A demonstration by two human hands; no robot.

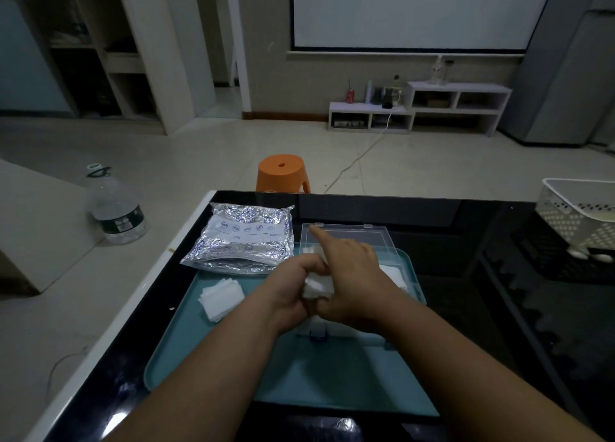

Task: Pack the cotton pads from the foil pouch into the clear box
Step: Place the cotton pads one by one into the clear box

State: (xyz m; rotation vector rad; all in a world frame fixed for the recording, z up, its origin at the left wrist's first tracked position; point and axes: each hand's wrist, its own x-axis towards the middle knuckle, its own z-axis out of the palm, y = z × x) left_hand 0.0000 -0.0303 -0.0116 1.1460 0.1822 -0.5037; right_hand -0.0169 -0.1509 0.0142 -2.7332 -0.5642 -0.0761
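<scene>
Seemingly midway: clear box (349,237) open, some pads inside; left hand (291,288) and right hand (354,275) grip cotton pads (317,288) above it, right forefinger straight; loose pile (221,297) near foil pouch (243,238) unpacked.

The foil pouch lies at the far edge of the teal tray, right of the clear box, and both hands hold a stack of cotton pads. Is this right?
Only the side is wrong: the head view shows the foil pouch left of the clear box. It lies at the teal tray's far edge, and left hand and right hand hold the stack of cotton pads.
</scene>
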